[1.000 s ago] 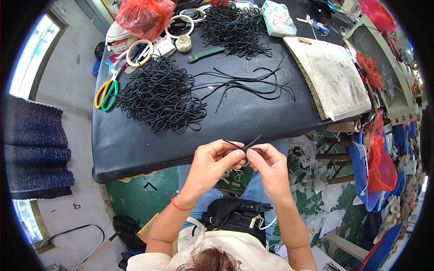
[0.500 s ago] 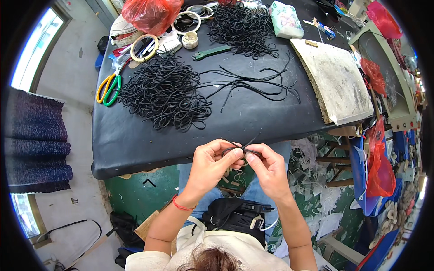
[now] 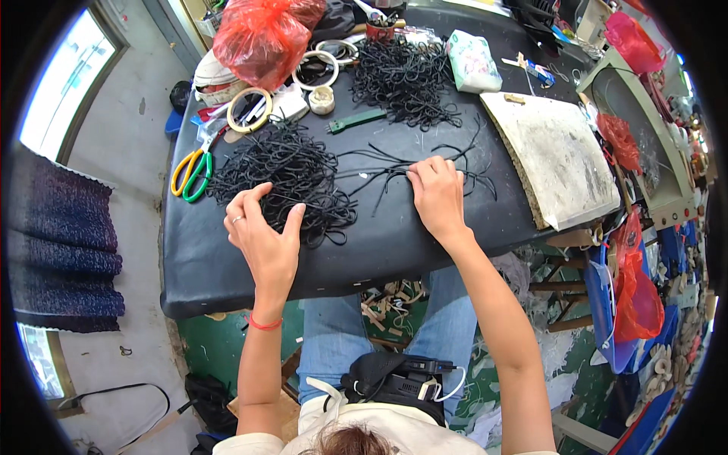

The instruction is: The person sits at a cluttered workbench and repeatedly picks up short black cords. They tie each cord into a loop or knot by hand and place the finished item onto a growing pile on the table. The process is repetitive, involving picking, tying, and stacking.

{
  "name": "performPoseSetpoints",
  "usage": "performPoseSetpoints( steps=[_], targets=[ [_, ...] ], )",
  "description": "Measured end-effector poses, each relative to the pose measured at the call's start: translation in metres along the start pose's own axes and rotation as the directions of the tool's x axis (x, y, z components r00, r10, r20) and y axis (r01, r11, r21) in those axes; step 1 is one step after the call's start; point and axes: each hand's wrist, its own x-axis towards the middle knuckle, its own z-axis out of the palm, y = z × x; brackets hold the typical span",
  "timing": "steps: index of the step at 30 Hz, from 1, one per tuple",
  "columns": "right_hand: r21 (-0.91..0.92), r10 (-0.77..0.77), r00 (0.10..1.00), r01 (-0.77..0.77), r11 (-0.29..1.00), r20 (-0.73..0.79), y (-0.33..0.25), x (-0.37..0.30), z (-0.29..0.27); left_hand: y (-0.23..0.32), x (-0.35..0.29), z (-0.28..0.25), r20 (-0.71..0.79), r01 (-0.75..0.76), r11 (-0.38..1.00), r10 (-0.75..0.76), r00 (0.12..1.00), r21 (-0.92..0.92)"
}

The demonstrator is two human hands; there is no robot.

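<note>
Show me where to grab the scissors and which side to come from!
Probably grip the scissors by the yellow and green handles, coming from the near side of the table. Their big open loops face that way, just left of the black cord pile. The blade end points away, toward the pale ring and other clutter, so it looks harder to reach.

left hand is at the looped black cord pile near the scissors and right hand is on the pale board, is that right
Wrong place for the right hand: the head view shows it at the loose black strands; the left hand is as you say.
</note>
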Motion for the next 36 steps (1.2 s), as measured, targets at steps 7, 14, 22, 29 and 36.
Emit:
performPoseSetpoints(
  steps=[7,14,22,29,36],
  targets=[
    [-0.082,0.047,0.997,-0.053,0.995,-0.067,0.051,0.006,-0.026,-0.007,-0.003,-0.005,-0.064,-0.065,0.997,0.067,0.996,0.028],
    [-0.005,-0.039,0.998,0.04,0.999,0.058,0.03,0.016,-0.032,0.04,-0.007,-0.002,-0.045,-0.326,0.94,0.323,0.945,-0.099],
    [0.012,-0.357,0.933,0.358,0.934,-0.036,-0.013,0.046,0.04,0.054,-0.062,0.008,0.238,-0.385,0.881,0.45,0.861,-0.274],
    [-0.136,-0.269,0.933,0.242,0.961,-0.239,0.002,0.062,-0.056,0.028,-0.043,0.007,0.106,-0.336,0.86,0.403,0.909,-0.383],
    [0.206,-0.291,0.952,0.304,0.93,-0.09,-0.05,-0.027,-0.14,0.074,-0.022,-0.013,0.619,0.321,0.59,0.414,0.668,-0.741]
  ],
)
